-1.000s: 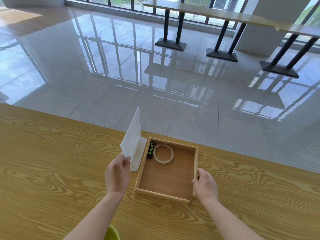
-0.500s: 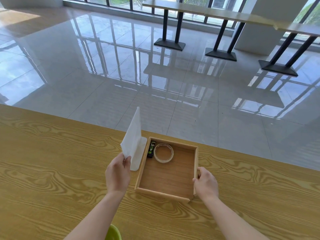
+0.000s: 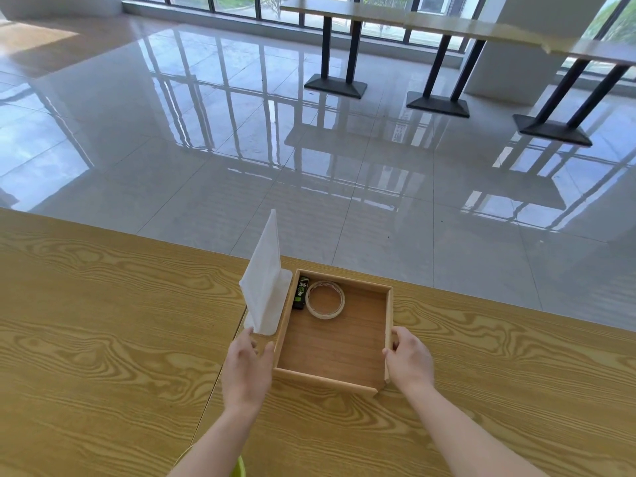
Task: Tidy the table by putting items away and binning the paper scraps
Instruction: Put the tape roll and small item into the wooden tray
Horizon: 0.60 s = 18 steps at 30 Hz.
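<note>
A shallow wooden tray (image 3: 323, 382) sits on the wooden table (image 3: 103, 339) near its far edge. In its far left corner lie a roll of clear tape (image 3: 325, 316) and a black lighter with green print (image 3: 301, 292). A white folded paper sheet (image 3: 265, 277) stands against the tray's left wall, one half upright and one flat. My left hand (image 3: 246, 371) is just below it with fingers spread, the thumb on the tray's left wall and the fingertips at the paper's lower corner. My right hand (image 3: 409, 361) grips the tray's right wall.
A green rounded rim (image 3: 240, 469) shows at the bottom edge under my left forearm. The table's far edge runs just behind the tray, with shiny tiled floor (image 3: 241, 149) beyond. Long high tables on black legs (image 3: 339, 49) stand at the back by the windows.
My left hand has let go of the paper's lower corner, dropped a little and spread its fingers against the tray's left wall. The paper still stands upright. My right hand stays on the tray.
</note>
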Each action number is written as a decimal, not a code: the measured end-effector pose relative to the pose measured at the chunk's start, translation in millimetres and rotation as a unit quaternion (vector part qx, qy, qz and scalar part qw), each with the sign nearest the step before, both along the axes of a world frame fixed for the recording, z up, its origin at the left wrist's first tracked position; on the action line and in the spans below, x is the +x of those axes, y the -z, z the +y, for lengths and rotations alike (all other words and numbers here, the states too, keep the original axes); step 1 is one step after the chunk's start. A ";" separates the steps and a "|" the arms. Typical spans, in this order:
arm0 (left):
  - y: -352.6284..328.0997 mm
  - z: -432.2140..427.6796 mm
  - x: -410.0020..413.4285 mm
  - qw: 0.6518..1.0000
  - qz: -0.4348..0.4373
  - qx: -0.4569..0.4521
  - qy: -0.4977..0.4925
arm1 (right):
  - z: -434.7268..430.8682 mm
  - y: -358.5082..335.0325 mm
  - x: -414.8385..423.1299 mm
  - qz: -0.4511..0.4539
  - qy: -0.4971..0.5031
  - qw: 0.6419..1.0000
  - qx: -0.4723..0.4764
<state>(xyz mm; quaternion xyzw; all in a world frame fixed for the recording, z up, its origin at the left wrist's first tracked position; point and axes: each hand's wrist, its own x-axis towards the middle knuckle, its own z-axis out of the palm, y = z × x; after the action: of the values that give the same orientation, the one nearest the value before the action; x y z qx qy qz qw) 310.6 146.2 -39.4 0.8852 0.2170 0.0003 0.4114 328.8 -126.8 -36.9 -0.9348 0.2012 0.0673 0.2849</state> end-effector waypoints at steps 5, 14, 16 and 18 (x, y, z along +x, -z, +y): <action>0.9 -12.6 -8.8 0.993 0.020 0.063 0.099 | -1.0 -1.5 -1.5 0.005 -0.005 1.000 0.011; 1.8 -16.7 -15.0 0.909 -0.040 0.309 0.276 | -0.6 -7.4 -12.2 0.001 -0.028 0.999 -0.020; 0.0 -17.9 -14.2 0.904 -0.033 0.317 0.284 | -0.2 -10.3 -14.1 0.002 -0.037 0.999 -0.027; -4.1 -21.4 -13.8 0.901 -0.027 0.321 0.290 | -0.7 -14.9 -16.5 0.002 -0.045 0.999 -0.026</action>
<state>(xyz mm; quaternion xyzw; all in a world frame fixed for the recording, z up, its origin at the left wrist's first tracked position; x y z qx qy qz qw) 296.8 124.8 -35.3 0.9928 -0.0724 -0.0249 0.0922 312.3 -127.5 -22.0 -0.9498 0.1610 0.0768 0.2569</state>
